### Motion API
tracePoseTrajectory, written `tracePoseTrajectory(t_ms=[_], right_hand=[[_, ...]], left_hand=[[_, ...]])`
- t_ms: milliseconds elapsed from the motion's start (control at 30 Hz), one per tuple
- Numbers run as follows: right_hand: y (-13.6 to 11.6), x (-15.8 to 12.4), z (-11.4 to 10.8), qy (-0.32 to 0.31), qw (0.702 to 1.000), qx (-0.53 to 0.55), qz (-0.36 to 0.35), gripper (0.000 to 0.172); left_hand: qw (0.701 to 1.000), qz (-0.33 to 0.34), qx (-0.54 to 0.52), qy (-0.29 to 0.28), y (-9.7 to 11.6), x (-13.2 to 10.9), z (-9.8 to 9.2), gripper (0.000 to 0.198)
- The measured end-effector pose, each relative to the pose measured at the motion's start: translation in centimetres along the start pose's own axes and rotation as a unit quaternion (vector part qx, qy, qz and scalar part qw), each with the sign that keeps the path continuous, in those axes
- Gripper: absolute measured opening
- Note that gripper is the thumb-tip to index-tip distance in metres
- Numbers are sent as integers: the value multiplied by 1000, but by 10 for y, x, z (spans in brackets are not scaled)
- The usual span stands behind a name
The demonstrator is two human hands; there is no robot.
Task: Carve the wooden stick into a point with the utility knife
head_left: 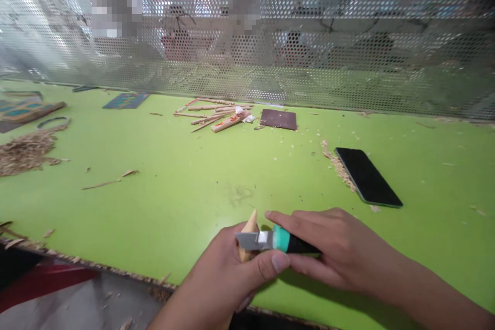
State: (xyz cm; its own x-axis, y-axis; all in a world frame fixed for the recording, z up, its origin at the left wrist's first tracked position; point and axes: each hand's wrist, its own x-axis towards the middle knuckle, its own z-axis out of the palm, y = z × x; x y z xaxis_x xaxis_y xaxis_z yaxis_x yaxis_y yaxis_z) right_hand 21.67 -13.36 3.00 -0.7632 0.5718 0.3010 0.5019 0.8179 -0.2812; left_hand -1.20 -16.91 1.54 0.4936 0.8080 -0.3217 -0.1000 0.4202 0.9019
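My left hand (228,273) is closed around a pale piece of wood (249,223) whose tapered tip points up and away from me. In my right hand (332,247) is a carving knife with a black and teal handle (281,238). Its flat metal blade (247,240) lies across the wood, just above my left fingers. My left thumb reaches over toward the base of the blade, close to the teal collar. My left palm hides the lower part of the wood.
A black phone (369,178) lies at the right beside wood shavings (340,169). Thin wooden sticks (216,111) and a brown sandpaper sheet (278,119) are near the perforated metal screen (247,51). More shavings (27,152) are heaped at the left. The green table's front edge (116,272) runs below my hands.
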Motion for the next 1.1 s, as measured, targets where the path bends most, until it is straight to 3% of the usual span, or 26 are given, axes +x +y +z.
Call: tracePoseTrajectory(t_ms=[167,367,533,733,933,1100], right_hand=[[0,0,2,27,999,-44,19,54],[4,1,-6,81,993,-66,59,53],[4,1,-5,34,998,-37,39,54],[1,-1,1,-17,999,33,16,45],[1,-2,2,1,1000,2,10,47],[-4,-1,5,20,999,-48,13,53]], left_hand=[[999,-19,12,33,-1,1,4,46],[999,-7,-4,31,-1,0,4,47],[1000,-3,2,26,0,1,2,45],[1000,-3,10,10,2,0,1,43],[999,-11,44,20,-2,0,-1,44],[995,-12,69,68,-6,-1,2,50]])
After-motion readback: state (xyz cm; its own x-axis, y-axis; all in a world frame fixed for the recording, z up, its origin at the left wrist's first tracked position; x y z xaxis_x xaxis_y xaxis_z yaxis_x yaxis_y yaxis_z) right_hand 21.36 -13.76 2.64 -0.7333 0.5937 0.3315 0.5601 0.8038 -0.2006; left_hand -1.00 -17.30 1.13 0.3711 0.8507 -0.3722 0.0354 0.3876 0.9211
